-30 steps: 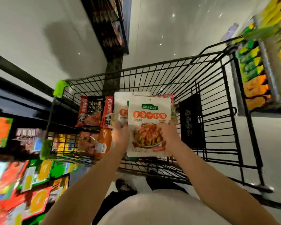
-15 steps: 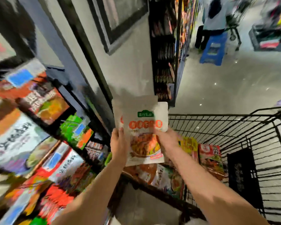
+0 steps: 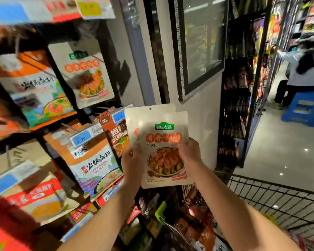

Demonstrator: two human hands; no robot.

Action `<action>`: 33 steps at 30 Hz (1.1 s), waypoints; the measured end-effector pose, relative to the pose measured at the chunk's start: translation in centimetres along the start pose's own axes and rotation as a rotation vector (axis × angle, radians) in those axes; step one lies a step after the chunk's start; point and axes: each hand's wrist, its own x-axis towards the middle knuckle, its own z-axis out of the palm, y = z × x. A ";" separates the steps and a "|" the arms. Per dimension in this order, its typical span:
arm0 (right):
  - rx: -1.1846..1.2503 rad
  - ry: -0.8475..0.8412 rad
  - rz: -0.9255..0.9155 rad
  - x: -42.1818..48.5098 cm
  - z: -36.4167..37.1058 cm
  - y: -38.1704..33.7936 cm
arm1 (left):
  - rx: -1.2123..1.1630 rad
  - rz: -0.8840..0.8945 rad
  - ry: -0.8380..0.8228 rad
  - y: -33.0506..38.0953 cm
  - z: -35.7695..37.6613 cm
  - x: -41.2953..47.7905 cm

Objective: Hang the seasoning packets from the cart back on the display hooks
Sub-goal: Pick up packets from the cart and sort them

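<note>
Carrying two white packets (image 3: pixel 163 153), left hand (image 3: pixel 132 160) and right hand (image 3: pixel 190 156) both gripping them (matching packet (image 3: pixel 87 75) hangs up-left); next, slide hole onto hook

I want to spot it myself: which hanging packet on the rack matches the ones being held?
Look at the display rack on the left, upper row. The matching packet hangs nearest the grey wall: cream, green logo, orange circles, unlike its orange-topped neighbour.

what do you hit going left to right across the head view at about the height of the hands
hot pot base packet with the blue price tag → left hand → held white seasoning packets → right hand → dark shelf end → blue stool
</note>
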 end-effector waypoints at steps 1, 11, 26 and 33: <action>-0.009 0.000 -0.031 0.2 0.6 -0.8 | -0.055 0.045 -0.014 0.9 -0.3 0.8; 0.201 -0.228 -0.109 1.4 3.9 -7.6 | 0.053 0.185 0.085 7.7 -1.7 4.6; 0.188 -0.287 -0.145 3.8 9.6 -14.5 | -0.056 0.225 0.210 13.0 -4.0 11.1; 0.251 -0.256 -0.180 4.4 12.2 -17.7 | -0.136 0.304 0.130 17.4 -4.7 14.0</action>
